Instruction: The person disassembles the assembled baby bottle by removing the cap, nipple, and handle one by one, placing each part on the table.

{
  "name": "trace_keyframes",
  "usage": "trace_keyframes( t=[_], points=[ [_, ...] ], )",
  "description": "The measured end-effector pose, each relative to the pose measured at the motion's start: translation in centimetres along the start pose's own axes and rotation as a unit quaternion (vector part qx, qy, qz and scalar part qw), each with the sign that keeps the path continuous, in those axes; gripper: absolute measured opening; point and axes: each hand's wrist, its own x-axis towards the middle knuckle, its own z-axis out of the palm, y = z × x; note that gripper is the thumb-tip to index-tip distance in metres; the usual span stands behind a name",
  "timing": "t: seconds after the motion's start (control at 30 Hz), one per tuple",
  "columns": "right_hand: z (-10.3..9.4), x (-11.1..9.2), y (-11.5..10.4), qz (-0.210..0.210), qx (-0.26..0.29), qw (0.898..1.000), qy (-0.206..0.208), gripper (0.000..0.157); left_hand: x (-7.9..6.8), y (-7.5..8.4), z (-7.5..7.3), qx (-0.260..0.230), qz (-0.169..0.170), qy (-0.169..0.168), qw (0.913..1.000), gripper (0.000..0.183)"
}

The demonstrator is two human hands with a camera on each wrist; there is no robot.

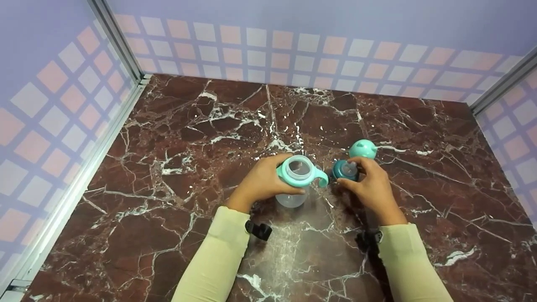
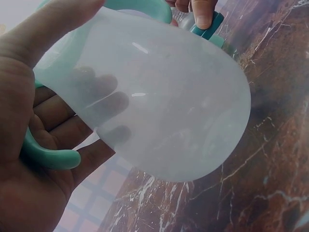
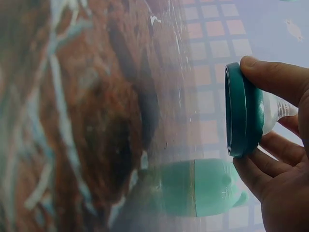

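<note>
Surface (image 1: 138, 256): dark red-brown with white veining; a pale sheen near the centre.
Walls (image 1: 277, 16): lilac panels at far, left and right, patterned with pink and white squares.
Corner posts (image 1: 119, 42): grey metal, far left and far right.
Markings: faint detail on the mint cap (image 1: 363, 149), too blurred to read.
Bottle (image 2: 183, 106): translucent, mint-collared, mouth uppermost, near the centre; contact with the surface cannot be told.
Left hand (image 1: 264, 180): grasping the bottle.
Right hand (image 1: 375, 184): pinching the teal ring (image 3: 246, 113) with its clear teat (image 1: 349, 168), right of the bottle.
Cap: on the surface, just beyond the ring.
</note>
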Motion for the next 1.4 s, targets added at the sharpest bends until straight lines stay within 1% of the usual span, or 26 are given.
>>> trace_keyframes(
  t=[0.23, 0.6, 0.9, 1.23, 1.4],
  points=[
    [0.2, 0.2, 0.5, 0.004, -0.021, 1.0, -0.007, 0.052, -0.1, -0.2, 0.0, -0.006, 0.001, 0.002, 1.0, 0.077],
    [0.3, 0.6, 0.7, 0.013, -0.031, 0.999, -0.03, 0.051, -0.1, -0.2, 0.1, -0.007, 0.001, 0.0, 1.0, 0.077],
    [0.4, 1.1, 0.9, 0.011, -0.046, 0.998, -0.05, 0.051, -0.1, -0.3, 0.0, -0.014, -0.011, -0.005, 0.9998, 0.081],
    [0.4, 1.4, 0.8, 0.012, -0.052, 0.997, -0.048, 0.051, 0.0, -0.4, 0.1, -0.019, 0.002, -0.002, 0.9998, 0.076],
    [0.5, 1.7, 0.9, 0.01, -0.054, 0.997, -0.049, 0.051, 0.1, -0.4, 0.1, -0.018, 0.003, -0.004, 0.9998, 0.077]
  ],
)
